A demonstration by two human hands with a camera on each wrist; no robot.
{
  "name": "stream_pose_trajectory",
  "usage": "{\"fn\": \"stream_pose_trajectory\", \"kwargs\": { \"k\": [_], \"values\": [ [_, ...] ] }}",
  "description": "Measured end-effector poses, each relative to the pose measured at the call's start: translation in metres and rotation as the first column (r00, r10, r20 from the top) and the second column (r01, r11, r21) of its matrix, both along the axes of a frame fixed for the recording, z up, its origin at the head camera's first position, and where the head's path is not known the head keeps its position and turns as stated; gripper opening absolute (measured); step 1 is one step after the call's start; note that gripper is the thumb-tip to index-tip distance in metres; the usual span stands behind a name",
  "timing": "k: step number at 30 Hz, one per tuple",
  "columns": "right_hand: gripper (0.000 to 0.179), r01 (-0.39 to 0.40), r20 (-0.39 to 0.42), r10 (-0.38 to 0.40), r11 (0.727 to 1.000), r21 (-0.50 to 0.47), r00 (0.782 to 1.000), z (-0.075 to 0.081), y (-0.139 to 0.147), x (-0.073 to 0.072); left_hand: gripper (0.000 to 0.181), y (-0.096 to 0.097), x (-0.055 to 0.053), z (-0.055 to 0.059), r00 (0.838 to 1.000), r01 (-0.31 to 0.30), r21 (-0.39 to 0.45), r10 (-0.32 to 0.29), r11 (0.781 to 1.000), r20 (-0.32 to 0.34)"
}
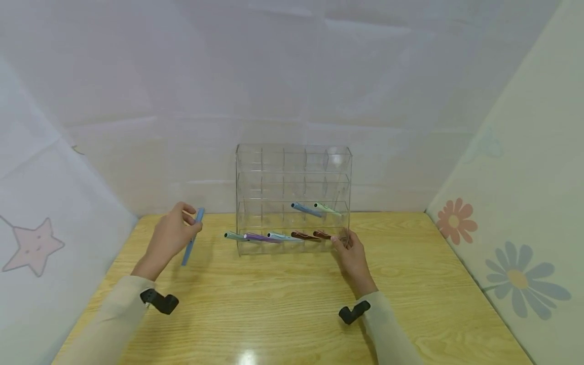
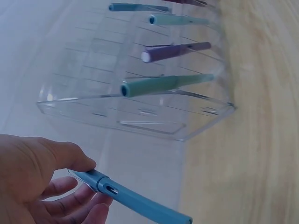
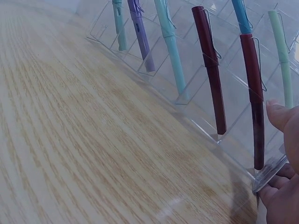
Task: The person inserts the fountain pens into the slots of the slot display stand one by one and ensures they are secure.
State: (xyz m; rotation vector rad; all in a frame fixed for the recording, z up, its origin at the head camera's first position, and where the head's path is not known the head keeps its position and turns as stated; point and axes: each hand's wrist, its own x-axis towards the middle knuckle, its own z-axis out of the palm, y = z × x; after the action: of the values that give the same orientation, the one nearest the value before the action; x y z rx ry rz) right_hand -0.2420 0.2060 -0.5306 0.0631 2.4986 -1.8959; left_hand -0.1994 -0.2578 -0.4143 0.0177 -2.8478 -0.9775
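In the head view my left hand (image 1: 170, 234) pinches a blue pen (image 1: 188, 251) between thumb and fingers, left of a clear pen rack (image 1: 294, 173). The left wrist view shows this pen (image 2: 145, 204) slanting down from the fingertips, apart from the rack. My right hand (image 1: 355, 257) grips the rack's lower right corner, its thumb (image 3: 279, 114) in front and other fingers round the side. Along the rack's bottom row stand a green pen (image 2: 149, 86), a purple pen (image 2: 175, 52), a light blue pen (image 3: 174, 56) and two dark red pens (image 3: 214, 88).
One row higher, a blue pen (image 1: 306, 209) and a light green pen (image 1: 326, 208) sit toward the rack's right. The rack stands near the back edge of a wood-grain table (image 1: 255, 304). Pale cloth walls (image 1: 283, 76) surround the table at the back and sides.
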Motion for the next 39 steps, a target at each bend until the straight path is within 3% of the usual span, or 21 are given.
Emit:
{"fn": "stream_pose_trajectory", "kwargs": {
  "k": [9, 17, 28, 39],
  "values": [
    [0.082, 0.004, 0.001, -0.004, 1.0, 0.003, 1.0, 0.0, 0.001, 0.001, 0.044, 0.005, 0.01, 0.038, 0.995, -0.009, -0.005, 0.008, 1.0, -0.1],
    [0.083, -0.005, -0.006, 0.005, 1.0, 0.007, 1.0, -0.001, 0.002, 0.0, 0.036, 0.013, 0.019, 0.062, 0.989, -0.02, 0.001, 0.02, 1.0, -0.145],
    [0.079, -0.006, -0.036, 0.004, 0.999, -0.034, 0.999, -0.008, 0.002, -0.004, 0.033, 0.029, 0.021, 0.086, 0.987, -0.006, 0.037, 0.012, 0.999, -0.161],
    [0.079, -0.005, -0.031, 0.003, 0.999, -0.037, 1.0, -0.006, 0.001, -0.002, 0.03, 0.049, 0.023, 0.103, 0.98, 0.067, 0.074, -0.052, 0.995, -0.193]
  ]
}}
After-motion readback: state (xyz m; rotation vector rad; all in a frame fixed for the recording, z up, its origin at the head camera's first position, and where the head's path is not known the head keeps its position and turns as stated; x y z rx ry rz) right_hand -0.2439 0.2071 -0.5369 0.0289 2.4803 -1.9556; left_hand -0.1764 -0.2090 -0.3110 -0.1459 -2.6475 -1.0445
